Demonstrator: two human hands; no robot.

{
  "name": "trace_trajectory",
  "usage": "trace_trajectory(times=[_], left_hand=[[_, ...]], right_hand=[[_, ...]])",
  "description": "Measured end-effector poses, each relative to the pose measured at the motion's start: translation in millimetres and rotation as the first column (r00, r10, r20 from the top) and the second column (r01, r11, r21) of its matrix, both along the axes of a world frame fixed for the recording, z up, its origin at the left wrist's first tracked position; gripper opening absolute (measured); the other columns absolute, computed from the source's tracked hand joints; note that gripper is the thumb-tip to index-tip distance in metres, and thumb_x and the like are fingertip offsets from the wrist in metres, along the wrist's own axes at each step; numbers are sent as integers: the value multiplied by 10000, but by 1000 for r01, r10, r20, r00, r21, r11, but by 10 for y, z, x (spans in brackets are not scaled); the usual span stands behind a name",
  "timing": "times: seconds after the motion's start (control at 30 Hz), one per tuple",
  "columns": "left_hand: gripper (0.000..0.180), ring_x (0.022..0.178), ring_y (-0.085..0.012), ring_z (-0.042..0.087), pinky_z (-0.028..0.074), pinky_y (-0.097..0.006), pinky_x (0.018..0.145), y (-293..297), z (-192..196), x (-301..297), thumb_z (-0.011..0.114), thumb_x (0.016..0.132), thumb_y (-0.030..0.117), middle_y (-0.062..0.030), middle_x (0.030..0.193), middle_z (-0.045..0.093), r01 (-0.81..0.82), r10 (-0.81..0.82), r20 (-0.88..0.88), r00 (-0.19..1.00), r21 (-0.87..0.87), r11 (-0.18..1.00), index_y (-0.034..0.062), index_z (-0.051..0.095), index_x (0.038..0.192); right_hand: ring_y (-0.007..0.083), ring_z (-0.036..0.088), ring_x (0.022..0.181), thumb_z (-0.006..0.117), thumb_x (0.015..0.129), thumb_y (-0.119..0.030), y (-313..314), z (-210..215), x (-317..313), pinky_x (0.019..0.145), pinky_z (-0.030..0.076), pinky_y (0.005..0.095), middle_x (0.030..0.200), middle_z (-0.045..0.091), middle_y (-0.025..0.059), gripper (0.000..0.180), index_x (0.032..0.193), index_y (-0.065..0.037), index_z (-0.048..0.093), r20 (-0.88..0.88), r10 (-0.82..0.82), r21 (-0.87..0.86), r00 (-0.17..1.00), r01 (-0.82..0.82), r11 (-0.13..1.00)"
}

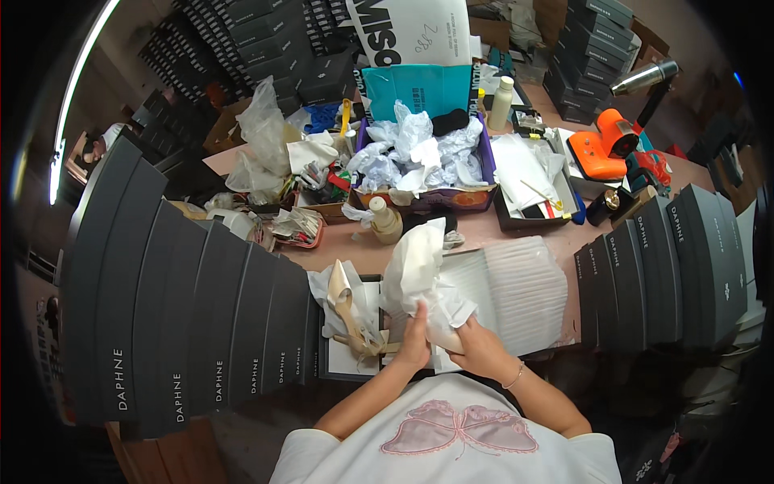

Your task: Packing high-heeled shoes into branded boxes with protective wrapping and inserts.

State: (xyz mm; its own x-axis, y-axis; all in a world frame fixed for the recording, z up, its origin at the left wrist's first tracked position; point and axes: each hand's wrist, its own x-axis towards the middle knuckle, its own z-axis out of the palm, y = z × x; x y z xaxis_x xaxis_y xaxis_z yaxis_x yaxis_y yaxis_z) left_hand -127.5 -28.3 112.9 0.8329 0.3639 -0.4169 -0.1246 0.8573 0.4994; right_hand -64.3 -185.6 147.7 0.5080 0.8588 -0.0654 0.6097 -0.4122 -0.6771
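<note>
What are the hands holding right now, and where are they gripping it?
Both hands, left hand and right hand, grip a bundle of white tissue paper at its lower end; what it wraps cannot be told.

Landmark: purple box (419,198), tissue-filled, at bench centre. Teal carton (415,89) seen behind it, white sign (411,28) above. Dark grey shoe boxes (185,315) fanned at left; more (669,266) stood at right.

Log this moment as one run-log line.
left hand: grips white tissue paper | right hand: holds wrapped shoe | beige heeled shoe: lying in open box | black boxes: stacked at left
</note>
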Motion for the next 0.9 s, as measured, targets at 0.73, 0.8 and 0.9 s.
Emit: trace_trajectory(times=[0.73, 0.8, 0.9], left_hand=[[528, 1053, -256, 608, 446, -360, 944, -120, -817, 150, 371, 1003, 453, -134, 1136, 636, 521, -487, -514, 707, 843, -133, 10, 593, 1186], [634, 1058, -261, 610, 454, -371, 944, -159, -950, 296, 325, 987, 546, -147, 1137, 635, 725, -683, -618, 390, 663, -186, 18, 567, 1242], [696, 1124, -274, 587, 459, -411, 972, 156, -545, 378, 353, 951, 609, -152, 1195, 610, 696, -696, -44, 716, 116, 709, 22, 514, 1289]], right_hand=[[404, 533, 1125, 646, 741, -38, -853, -454, 599, 902, 458, 399, 1246, 520, 235, 623, 1316, -18, 406, -235, -527, 186, 817, 570, 801], [406, 535, 1119, 638, 747, -48, -914, -195, 612, 899, 460, 400, 1248, 523, 225, 608, 1311, -16, 414, -81, -435, 285, 897, 439, 852], [340, 551, 1113, 665, 741, -86, -980, 62, 575, 918, 447, 385, 1255, 537, 167, 562, 1277, -99, 499, 235, -215, 311, 948, 136, 941]])
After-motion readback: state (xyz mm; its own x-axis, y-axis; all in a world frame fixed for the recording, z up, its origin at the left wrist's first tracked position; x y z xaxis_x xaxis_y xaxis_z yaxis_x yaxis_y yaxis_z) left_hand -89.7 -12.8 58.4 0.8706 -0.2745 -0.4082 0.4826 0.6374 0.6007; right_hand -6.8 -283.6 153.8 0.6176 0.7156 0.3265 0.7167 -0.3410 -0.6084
